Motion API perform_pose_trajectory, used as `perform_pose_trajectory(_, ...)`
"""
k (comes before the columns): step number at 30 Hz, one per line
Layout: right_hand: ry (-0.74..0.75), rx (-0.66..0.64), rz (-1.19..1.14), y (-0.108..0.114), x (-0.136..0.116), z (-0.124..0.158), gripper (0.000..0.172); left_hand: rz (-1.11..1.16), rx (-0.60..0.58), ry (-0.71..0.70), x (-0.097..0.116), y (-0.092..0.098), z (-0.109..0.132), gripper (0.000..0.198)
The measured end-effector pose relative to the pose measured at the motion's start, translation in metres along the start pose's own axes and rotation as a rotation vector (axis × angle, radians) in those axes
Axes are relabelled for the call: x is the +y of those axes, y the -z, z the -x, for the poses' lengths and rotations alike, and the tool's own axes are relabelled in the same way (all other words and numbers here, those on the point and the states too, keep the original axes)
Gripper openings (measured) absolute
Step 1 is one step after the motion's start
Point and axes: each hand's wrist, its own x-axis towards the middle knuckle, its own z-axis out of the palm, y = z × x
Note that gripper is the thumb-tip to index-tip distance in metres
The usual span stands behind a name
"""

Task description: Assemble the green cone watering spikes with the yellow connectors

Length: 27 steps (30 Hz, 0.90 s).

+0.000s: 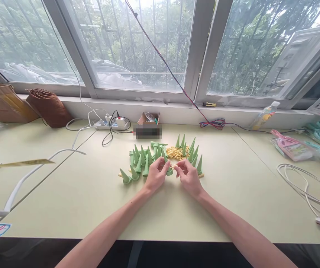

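Works at a smooth, matte, pale yellow-green tabletop beneath grey metal-framed windows, with blurred leaves behind the hazy glass. Has toward the back left a creased brown cardboard box and a soft, wrinkled drawstring bag, and toward the back right a clear bottle and a flat pink dustpan. Faces a cluster of smooth, plastic-looking green cones, sharp at the tip and ringed by a round collar at the base, some upright, some lying on their sides, with more upright cones to the right. Borders, between these groups, on a loose heap of small, knobbly yellow pieces. Holds one green cone in the left hand, fingers curled around it, tip upward, collar just beside the thumb. Pinches with the nearly closed thumb and fingertips of the right hand a small pale yellow piece, right beside the held cone, in the narrow gap between both hands; too small for its exact shape to be told.
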Motion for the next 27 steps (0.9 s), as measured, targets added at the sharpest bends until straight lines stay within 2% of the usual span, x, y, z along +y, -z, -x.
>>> perform_pose_trajectory(15,-0.016,-0.007,0.008,0.0005,-0.0001,-0.0015,0.029,-0.055,-0.023,-0.043,0.0000,0.0003,0.0003,0.030)
perform_pose_trajectory(27,-0.001,-0.031,0.145,0.0019,0.0020,-0.0024,0.036,-0.107,-0.054,-0.066,-0.0009,0.0012,0.0010,0.031)
